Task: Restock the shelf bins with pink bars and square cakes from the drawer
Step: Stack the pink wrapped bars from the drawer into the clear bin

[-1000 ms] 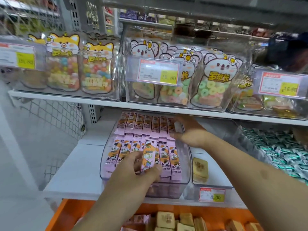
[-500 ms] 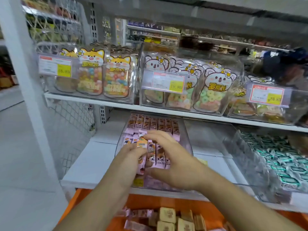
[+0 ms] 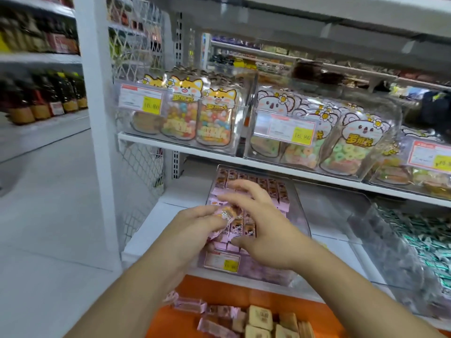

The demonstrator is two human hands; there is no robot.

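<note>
A clear shelf bin [image 3: 298, 206] on the lower shelf holds rows of pink bars [image 3: 246, 179]. Over its front half, my left hand [image 3: 195, 226] pinches one pink bar [image 3: 225, 214] by its end. My right hand [image 3: 263, 223] hovers over the same bin with fingers spread, its thumb touching the front bars. Below the shelf, the orange drawer [image 3: 244, 293] holds loose pink bars [image 3: 190, 304] and tan square cakes [image 3: 260, 318].
An upper shelf carries clear bins of candy bags [image 3: 214, 118] with price tags. An almost bare clear bin [image 3: 329, 215] sits right of the pink-bar bin, then a bin of green-wrapped sweets [image 3: 427, 240]. A white upright post [image 3: 97, 142] and the aisle floor lie left.
My right hand came forward from the back of the bin to the front beside my left hand. My left hand lifted a pink bar. The view swung left and pulled back.
</note>
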